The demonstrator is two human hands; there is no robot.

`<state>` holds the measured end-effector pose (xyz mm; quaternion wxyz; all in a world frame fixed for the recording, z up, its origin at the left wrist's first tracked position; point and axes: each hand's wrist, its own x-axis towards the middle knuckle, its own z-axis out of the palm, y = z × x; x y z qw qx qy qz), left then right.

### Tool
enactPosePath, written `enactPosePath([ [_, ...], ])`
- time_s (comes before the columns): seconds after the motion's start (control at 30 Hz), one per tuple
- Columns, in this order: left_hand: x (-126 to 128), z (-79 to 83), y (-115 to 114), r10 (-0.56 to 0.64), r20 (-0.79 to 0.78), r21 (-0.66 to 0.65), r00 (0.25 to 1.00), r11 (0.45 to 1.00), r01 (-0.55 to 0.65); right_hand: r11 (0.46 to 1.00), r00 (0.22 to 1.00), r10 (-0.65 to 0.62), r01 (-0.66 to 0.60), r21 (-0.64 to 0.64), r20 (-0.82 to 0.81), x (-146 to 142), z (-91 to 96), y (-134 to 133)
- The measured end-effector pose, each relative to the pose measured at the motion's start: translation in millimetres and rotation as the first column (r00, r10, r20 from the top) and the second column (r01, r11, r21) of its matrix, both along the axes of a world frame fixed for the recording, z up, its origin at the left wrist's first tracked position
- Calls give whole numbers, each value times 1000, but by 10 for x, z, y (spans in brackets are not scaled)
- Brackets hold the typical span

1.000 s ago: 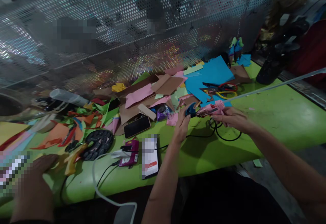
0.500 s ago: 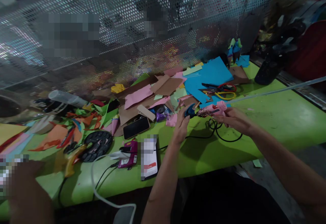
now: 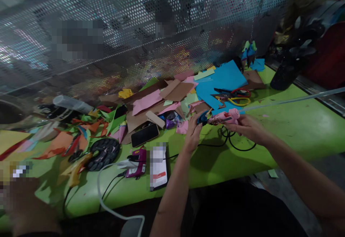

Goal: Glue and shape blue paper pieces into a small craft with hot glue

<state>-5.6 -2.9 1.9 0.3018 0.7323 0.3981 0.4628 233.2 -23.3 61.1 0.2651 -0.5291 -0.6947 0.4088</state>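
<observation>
My right hand (image 3: 249,127) is wrapped round a pink glue gun (image 3: 228,116), its nozzle pointing left. In my left hand (image 3: 193,131) is a dark blue curled paper piece (image 3: 202,117), pinched between the fingers. The gun's tip is right at the blue paper; whether they touch I cannot tell. A black cord (image 3: 238,147) loops on the green table (image 3: 285,125) below the gun. Behind my hands lie scissors with red and yellow handles (image 3: 238,97) on blue paper sheets (image 3: 221,80).
Brown and pink paper pieces (image 3: 147,101) are heaped along the perforated metal panel (image 3: 129,50). A dark phone (image 3: 145,135), a second phone (image 3: 158,172), a purple power strip (image 3: 137,163) and a yellow glue gun (image 3: 77,172) lie leftward. Another person's hand (image 3: 24,197) is at lower left.
The blue paper in my left hand has turned slightly, and the glue gun has stayed close to it. At lower left the other person's hand has shifted.
</observation>
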Motion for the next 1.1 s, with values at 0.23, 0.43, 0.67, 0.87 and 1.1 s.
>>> enactPosePath([
  [0.23, 11, 22, -18, -5, 26, -5, 1000, 1000, 5, 998, 999, 38, -40, 48, 28, -66, 28, -62],
  [0.43, 21, 48, -38, -8, 18, -35, 1000, 999, 8, 999, 999, 45, -45, -2, -21, -98, 13, -89],
  [0.67, 7, 9, -16, 7, 33, -35, 999, 999, -6, 1000, 999, 22, -22, 5, -41, -79, -8, -94],
  [0.87, 7, -16, 2, 10, 46, -19, 999, 1000, -9, 997, 1000, 13, -11, 71, -28, -3, -25, -98],
  [1.1, 29, 33, -19, 13, 29, -26, 1000, 1000, -12, 994, 997, 58, -62, 87, 56, -40, 56, -143],
])
